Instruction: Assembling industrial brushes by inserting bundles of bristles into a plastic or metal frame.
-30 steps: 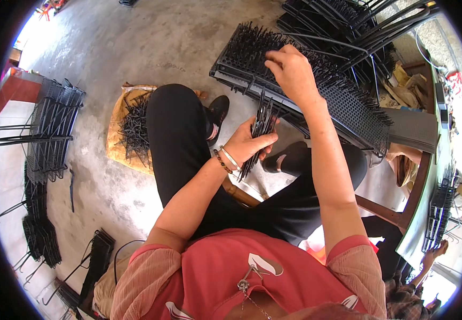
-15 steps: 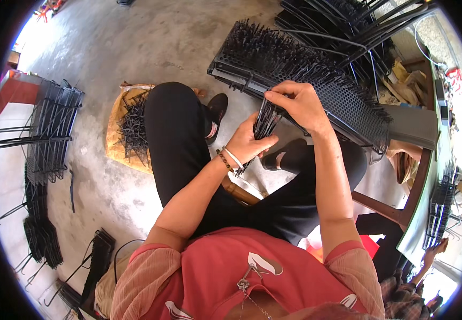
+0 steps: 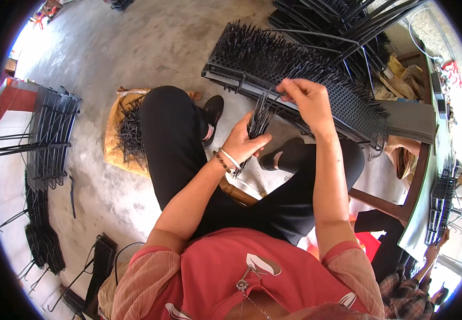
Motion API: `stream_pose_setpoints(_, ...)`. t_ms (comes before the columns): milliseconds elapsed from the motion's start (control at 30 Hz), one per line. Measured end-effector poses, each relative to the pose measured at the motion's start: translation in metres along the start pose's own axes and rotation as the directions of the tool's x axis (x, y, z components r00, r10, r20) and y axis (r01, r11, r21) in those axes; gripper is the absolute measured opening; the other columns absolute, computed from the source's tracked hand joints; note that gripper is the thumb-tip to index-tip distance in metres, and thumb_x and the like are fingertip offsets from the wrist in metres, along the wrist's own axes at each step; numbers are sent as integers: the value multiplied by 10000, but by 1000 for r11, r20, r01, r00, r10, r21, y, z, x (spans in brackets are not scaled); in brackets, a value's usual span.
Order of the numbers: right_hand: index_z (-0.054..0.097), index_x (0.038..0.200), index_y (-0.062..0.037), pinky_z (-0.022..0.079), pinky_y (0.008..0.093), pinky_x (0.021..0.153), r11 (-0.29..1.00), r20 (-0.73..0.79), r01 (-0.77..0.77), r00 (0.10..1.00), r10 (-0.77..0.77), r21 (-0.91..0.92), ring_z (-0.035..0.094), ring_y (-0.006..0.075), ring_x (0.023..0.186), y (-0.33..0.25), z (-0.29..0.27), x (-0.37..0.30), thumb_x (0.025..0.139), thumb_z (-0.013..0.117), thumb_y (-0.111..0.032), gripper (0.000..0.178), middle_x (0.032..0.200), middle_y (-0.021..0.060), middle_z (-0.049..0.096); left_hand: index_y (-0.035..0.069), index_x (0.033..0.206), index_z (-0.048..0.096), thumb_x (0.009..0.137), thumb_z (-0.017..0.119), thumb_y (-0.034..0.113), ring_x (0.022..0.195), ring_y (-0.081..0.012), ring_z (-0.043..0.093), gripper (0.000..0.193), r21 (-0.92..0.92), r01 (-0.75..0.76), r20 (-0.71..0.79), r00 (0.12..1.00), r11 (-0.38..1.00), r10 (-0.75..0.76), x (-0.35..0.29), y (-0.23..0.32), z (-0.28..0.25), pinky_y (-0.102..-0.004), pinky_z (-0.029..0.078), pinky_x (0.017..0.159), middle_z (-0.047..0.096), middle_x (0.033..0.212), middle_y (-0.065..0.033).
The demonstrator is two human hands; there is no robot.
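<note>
The left hand [image 3: 246, 140] grips a bundle of thin black strips [image 3: 261, 116] between the knees; the right hand [image 3: 310, 100] pinches one strip near the bundle's upper end. Just beyond lies a perforated black rack [image 3: 351, 113], bristling with strips. The left leg [image 3: 167, 128] partly blocks a strip pile [image 3: 128, 130] on a yellow sack [image 3: 111, 146]. Mesh racks [image 3: 55, 133] occupy the left side.

Floor [image 3: 135, 48]: grey concrete, mottled
Mesh racks [image 3: 55, 133]: black, stacked at far left
Table [image 3: 413, 239]: pale green top, brown wooden frame, at right
Co-worker's sleeve [image 3: 393, 293]: plaid, lower right, near table
</note>
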State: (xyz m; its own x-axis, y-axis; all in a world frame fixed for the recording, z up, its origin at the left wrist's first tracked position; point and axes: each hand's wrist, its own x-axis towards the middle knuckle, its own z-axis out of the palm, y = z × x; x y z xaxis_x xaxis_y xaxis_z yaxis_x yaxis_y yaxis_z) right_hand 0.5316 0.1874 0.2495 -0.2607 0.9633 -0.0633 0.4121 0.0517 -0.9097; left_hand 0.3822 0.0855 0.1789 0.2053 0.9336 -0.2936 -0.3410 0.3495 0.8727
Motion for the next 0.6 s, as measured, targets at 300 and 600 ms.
stream_pose_setpoints(300, 662, 972, 41, 501, 214, 662, 952, -346, 278, 912, -220, 126, 608, 95, 687, -3, -3, 29, 882, 629, -110, 179, 808, 71, 670, 77, 1311, 411, 824, 601, 55, 620, -97, 513, 523, -298, 242, 205, 961, 923, -186, 0, 9, -1, -235, 415, 459, 542, 801, -26)
stream_pose_setpoints(600, 673, 966, 23, 501, 211, 660, 952, -345, 295, 887, -305, -84, 618, 83, 703, 4, 8, 46, 873, 638, -124, 177, 798, 49, 674, 57, 1328, 411, 838, 609, 88, 674, -91, 513, 529, -261, 204, 207, 966, 944, -152, -1, 13, -2, -219, 407, 463, 554, 862, -23)
